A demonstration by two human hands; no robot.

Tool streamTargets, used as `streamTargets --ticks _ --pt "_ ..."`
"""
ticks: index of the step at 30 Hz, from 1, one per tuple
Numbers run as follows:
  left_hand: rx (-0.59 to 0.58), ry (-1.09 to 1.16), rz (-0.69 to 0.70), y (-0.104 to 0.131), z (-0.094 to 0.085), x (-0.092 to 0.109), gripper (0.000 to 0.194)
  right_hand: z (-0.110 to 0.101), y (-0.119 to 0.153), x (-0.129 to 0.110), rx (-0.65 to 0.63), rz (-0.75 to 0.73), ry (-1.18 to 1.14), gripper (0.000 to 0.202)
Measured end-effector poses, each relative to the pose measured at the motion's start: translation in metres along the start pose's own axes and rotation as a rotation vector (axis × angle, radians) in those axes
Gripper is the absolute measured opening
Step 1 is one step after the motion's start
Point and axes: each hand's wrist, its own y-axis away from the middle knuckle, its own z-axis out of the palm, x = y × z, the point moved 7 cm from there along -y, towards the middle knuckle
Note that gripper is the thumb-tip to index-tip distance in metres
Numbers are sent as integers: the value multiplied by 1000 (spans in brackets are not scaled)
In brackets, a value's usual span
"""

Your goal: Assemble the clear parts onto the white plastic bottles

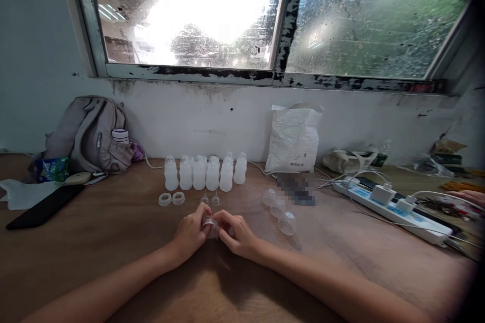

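Observation:
My left hand (191, 232) is closed on a small clear ring-shaped piece (209, 222), held low over the brown table. From the other side, the fingers of my right hand (237, 233) pinch the same piece. Just beyond my fingertips stand two clear nipples (215, 199). To their left lie two white rings (165, 199). A row of several frosted bottles (199, 174) stands upright behind. Right of my hands are three clear domed caps (287, 223). My fingers partly cover the held piece.
A grey backpack (93, 133) and a black phone-like slab (45, 207) are at the left. A white padded bag (293, 139) leans on the wall. A power strip (394, 212) with cables lies at the right; another person's hand (470, 197) shows at the far right edge.

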Motion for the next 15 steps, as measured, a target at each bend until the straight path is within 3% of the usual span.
streamTargets --ticks 10,15 --pt "15 86 -26 0 2 5 13 2 -2 5 24 30 -53 18" --pt "53 152 -24 1 -6 12 11 -7 -7 13 140 130 7 16"
